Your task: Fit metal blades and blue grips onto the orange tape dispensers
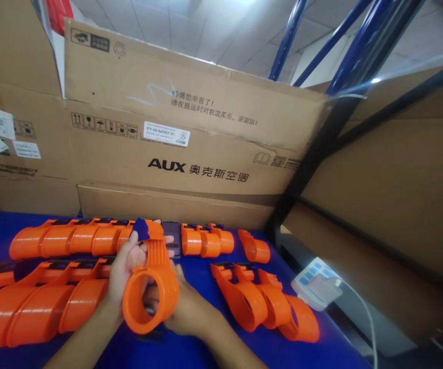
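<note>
An orange plastic part (160,277) with a round ring at its lower end and a ribbed neck is held up in front of me. A dark blue piece (141,229) shows at its top. My left hand (123,271) grips the part from the left, its thumb near the upper end. Behind the ring, my right hand (185,305) is curled at the part's right side, its fingers mostly hidden. Something dark, too covered to make out, shows through and below the ring. Similar orange parts (85,238) stand in rows on the blue surface (190,353).
More orange parts (244,302) lie at the right, and a phone (172,238) rests behind my hands. A white power strip (317,282) with a plugged-in adapter and cable is at the right edge. Cardboard (206,138) stands at the back, beside a dark rack post (306,169).
</note>
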A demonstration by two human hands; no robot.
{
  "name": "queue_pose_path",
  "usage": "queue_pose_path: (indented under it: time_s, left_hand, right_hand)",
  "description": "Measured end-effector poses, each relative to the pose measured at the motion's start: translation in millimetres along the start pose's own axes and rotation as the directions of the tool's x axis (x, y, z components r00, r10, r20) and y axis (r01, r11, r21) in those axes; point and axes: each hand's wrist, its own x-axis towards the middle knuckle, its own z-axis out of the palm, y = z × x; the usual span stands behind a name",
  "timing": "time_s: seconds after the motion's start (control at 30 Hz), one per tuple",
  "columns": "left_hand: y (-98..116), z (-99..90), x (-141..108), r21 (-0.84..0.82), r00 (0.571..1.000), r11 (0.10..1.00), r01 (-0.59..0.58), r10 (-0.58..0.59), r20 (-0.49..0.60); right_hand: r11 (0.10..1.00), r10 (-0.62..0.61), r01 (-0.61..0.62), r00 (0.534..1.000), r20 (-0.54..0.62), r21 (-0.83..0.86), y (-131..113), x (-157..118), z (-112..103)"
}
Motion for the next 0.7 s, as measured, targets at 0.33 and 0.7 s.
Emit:
queue_pose_path:
  time_s: [0.33, 0.7]
  left_hand:
    - [2.1, 13.5, -5.5, 0.038, 0.997, 0.997, 0.07, -0.071, 0.021]
    - [-4.4, 1.9, -2.5, 0.097, 0.998, 0.993, 0.067, -0.065, -0.028]
  right_hand:
    - [0.969, 0.067, -0.041, 0.993, -0.102, 0.243, 7.5, -6.1, -35.6]
    - [0.885, 0.347, -0.197, 0.884, -0.315, 0.421, 19.1, -1.9, -25.6]
